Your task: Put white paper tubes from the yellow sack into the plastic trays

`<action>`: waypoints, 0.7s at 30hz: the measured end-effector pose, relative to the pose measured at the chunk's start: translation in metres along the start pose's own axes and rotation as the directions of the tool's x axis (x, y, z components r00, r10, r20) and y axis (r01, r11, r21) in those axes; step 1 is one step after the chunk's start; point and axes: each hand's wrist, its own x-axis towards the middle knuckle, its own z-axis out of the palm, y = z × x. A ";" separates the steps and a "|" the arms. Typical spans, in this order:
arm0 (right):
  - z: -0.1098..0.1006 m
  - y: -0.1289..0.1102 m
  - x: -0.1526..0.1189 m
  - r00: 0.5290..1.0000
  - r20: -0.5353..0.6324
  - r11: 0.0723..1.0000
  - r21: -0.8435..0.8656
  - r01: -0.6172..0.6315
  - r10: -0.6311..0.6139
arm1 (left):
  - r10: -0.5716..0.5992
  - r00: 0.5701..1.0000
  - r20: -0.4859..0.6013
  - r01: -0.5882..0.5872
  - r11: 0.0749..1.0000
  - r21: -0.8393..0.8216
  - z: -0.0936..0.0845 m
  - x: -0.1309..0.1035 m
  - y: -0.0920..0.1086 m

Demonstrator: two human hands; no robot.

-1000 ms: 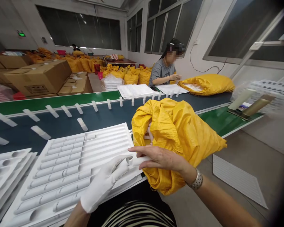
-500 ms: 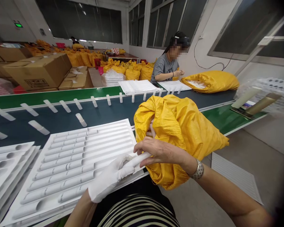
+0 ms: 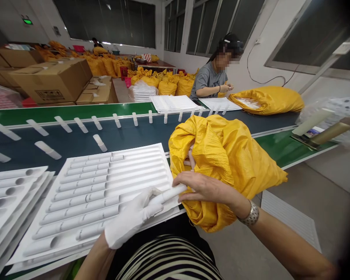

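Observation:
My left hand (image 3: 135, 217), in a white glove, closes around the lower end of a white tube (image 3: 169, 194). The tube's upper end is pinched by my bare right hand (image 3: 202, 188), which wears a metal bracelet. Both hands are over the near right corner of a white grooved tray (image 3: 146, 159). Printed white tubes (image 3: 84, 198) fill much of the tray's left side, while the grooves at its upper right hold none. Just beyond my right hand lies an open yellow sack (image 3: 221, 155) with pale tubes (image 3: 191, 157) showing in its mouth.
White tubes (image 3: 100, 143) stand or lean on the dark belt (image 3: 72, 146). Stacked trays (image 3: 6, 198) lie at left. Across the belt a person (image 3: 210, 77) works beside another yellow sack (image 3: 277, 99). A holder with two angled tubes (image 3: 312, 138) stands at right. Cardboard boxes (image 3: 52, 83) are behind.
The view has shifted slightly, moving the scene a little to the right. My hands keep nearly the same pose around the tube.

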 end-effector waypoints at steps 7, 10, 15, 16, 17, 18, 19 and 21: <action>0.006 0.003 -0.007 0.998 -0.064 0.999 0.047 -0.009 0.012 | 0.172 0.973 -0.153 -0.157 0.982 0.108 0.019 -0.003 -0.011; 0.006 0.001 -0.007 0.996 -0.051 0.994 0.076 -0.074 0.078 | 0.236 0.935 -0.263 -0.192 0.964 0.184 0.029 -0.005 -0.019; 0.010 0.000 -0.007 0.999 0.045 0.989 0.143 -0.032 0.026 | 0.192 0.974 -0.120 -0.180 0.979 0.099 0.031 -0.010 -0.008; 0.012 0.001 -0.007 0.998 0.058 0.987 0.155 -0.028 0.019 | 0.176 0.979 -0.099 -0.169 0.983 0.074 0.031 -0.010 -0.005; 0.014 0.001 -0.006 0.998 0.064 0.986 0.161 -0.030 0.020 | 0.169 0.981 -0.093 -0.163 0.984 0.064 0.031 -0.010 -0.003; 0.016 0.001 -0.006 0.998 0.063 0.987 0.158 -0.036 0.026 | 0.170 0.980 -0.101 -0.164 0.984 0.070 0.033 -0.009 -0.002; 0.017 0.001 -0.005 0.997 0.062 0.988 0.149 -0.044 0.035 | 0.178 0.978 -0.108 -0.169 0.981 0.092 0.034 -0.009 -0.002; 0.017 -0.001 -0.002 0.997 0.072 0.991 0.129 -0.046 0.036 | 0.211 0.970 -0.122 -0.190 0.968 0.166 0.037 -0.008 -0.003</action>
